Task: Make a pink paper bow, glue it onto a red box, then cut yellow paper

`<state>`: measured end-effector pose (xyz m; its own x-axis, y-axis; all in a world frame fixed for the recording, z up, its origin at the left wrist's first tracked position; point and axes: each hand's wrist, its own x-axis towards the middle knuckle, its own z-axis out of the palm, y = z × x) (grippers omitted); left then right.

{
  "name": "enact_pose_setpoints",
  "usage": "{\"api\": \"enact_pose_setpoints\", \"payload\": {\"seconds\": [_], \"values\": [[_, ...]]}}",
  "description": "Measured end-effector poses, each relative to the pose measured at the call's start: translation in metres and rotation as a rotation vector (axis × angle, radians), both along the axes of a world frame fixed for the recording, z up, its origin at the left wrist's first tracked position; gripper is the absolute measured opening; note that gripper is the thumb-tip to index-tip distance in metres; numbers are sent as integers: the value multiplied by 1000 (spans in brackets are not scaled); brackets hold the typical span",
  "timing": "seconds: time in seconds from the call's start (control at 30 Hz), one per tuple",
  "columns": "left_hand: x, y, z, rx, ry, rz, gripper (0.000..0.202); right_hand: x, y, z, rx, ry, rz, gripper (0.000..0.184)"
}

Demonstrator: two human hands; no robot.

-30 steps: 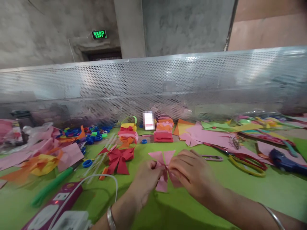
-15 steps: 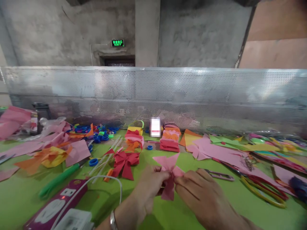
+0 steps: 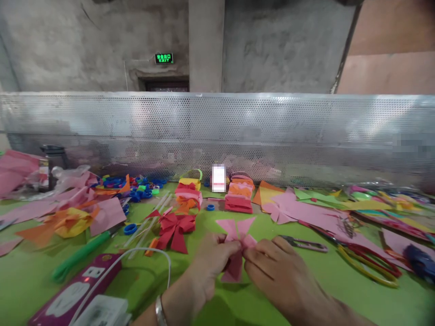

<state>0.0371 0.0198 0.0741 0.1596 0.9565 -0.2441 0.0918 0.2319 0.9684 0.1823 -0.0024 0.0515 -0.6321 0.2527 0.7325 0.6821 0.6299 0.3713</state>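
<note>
Between both hands is a pink bow (image 3: 233, 267) of paper or felt, its flared ends spread above and below the pinched middle. My left hand (image 3: 211, 259) grips it from the left, thumb on the centre. From the right, my right hand (image 3: 280, 271) pinches the bow near the same spot, its fingertips partly hidden. A red bow (image 3: 177, 228) lies left of my hands. Thread snips (image 3: 307, 245) rest just beyond my right hand.
Red and yellow-handled scissors (image 3: 370, 265) lie at right among pink sheets (image 3: 307, 213). At left are a green-handled tool (image 3: 79, 257), glue sticks (image 3: 147, 222) and a purple power strip (image 3: 76, 290) with a white cable. Stacked bows (image 3: 239, 194) stand before a perforated metal panel (image 3: 288, 131).
The pink bow's upper ends have spread wider apart, and its lower tail has shifted slightly left. Both hands keep hold of it. The whole view has shifted a little.
</note>
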Motion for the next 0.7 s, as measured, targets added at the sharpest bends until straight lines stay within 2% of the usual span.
{"api": "enact_pose_setpoints", "payload": {"seconds": [0.23, 0.3, 0.4, 0.5, 0.57, 0.63, 0.7], "values": [[3, 0, -4, -7, -1, 11, 16, -3, -6, -2, -12, -71, 12, 30], [4, 0, -5, -29, 9, 11, 21, -3, -8, 2, -98, -2, 67, 25], [5, 2, -5, 2, 41, -1, 26, 1, -10, 10, -324, 217, 125, 19], [5, 1, -2, 66, 73, -12, 23, 7, -5, 16, -528, 505, -47, 15], [6, -1, 2, 121, 102, -14, 19, 8, 0, 17, -791, 640, -126, 15], [6, -3, 6, 161, 168, -14, 18, 8, 4, 16, -1133, 731, -84, 14], [6, -5, 8, 172, 205, -1, 15, 6, 8, 13, -1365, 814, -8, 12]]}}
